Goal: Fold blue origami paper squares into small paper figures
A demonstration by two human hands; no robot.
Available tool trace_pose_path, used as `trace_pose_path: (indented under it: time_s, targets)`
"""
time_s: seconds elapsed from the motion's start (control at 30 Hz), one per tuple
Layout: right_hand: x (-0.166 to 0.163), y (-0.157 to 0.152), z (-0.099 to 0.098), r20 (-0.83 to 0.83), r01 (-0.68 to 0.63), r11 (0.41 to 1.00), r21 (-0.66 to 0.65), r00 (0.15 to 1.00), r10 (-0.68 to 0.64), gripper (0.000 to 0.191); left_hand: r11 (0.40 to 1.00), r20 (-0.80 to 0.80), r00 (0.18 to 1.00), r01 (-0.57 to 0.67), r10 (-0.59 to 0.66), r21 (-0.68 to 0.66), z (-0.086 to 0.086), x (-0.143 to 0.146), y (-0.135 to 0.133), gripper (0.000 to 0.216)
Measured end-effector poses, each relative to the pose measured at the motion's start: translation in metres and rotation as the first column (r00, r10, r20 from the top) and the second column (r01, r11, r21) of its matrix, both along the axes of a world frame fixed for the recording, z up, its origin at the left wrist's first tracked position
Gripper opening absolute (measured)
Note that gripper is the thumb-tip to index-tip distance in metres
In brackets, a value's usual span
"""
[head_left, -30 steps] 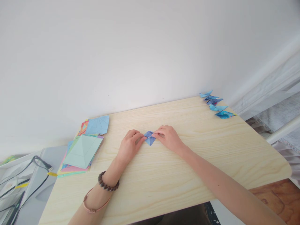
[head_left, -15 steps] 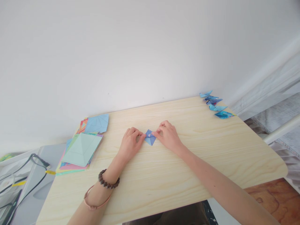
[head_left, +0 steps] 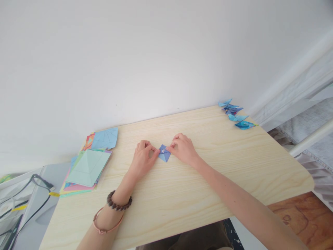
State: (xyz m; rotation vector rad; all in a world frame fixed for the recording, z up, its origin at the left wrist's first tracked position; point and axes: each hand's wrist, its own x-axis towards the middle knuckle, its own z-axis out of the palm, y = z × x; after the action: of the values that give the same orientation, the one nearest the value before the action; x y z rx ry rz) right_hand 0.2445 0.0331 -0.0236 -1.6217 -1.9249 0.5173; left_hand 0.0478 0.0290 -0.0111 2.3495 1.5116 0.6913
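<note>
Wooden table [head_left: 208,194]: paper stack [head_left: 87,168], 5 folded figures [head_left: 235,114].

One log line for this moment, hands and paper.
left hand: pinching blue fold | right hand: pinching it | fold: flat on table | sheets: left

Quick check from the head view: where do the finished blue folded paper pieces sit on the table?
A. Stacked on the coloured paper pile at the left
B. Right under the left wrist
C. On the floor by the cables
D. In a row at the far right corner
D: the folded blue pieces lie in a row at the far right corner of the table, well away from the paper stack at the left.
</note>
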Motion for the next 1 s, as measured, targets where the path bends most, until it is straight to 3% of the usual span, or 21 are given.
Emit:
trace_pose_path:
  time_s: [0.3, 0.43, 0.67, 0.83, 1.0]
  targets:
    - [0.002, 0.000, 0.003, 0.018, -0.022, 1.000, -0.001, 1.000, 0.022, 0.026, 0.983, -0.062, 0.989, -0.143, 0.137, -0.116, -0.002, -0.003, 0.002, 0.023]
    - [0.002, -0.002, 0.003, 0.056, 0.063, 0.998, -0.003, 0.996, -0.063, 0.027, 0.985, -0.056, 0.989, -0.141, 0.136, -0.102, -0.001, -0.001, -0.001, 0.018]
    - [0.003, -0.002, 0.006, 0.095, 0.073, 0.996, -0.041, 0.993, -0.069, 0.027, 0.989, -0.077, 0.988, 0.137, -0.132, 0.059, -0.001, -0.003, -0.002, 0.022]
    - [0.003, -0.003, 0.003, 0.107, 0.067, 0.997, -0.027, 0.992, -0.064, 0.028, 0.958, -0.088, 0.965, 0.257, -0.247, 0.130, -0.004, -0.008, 0.002, 0.031]
    - [0.004, -0.008, 0.001, 0.142, 0.034, 0.998, 0.059, 0.989, -0.042, 0.027, 0.944, -0.125, 0.951, 0.299, -0.283, 0.139, -0.003, -0.011, 0.002, 0.039]
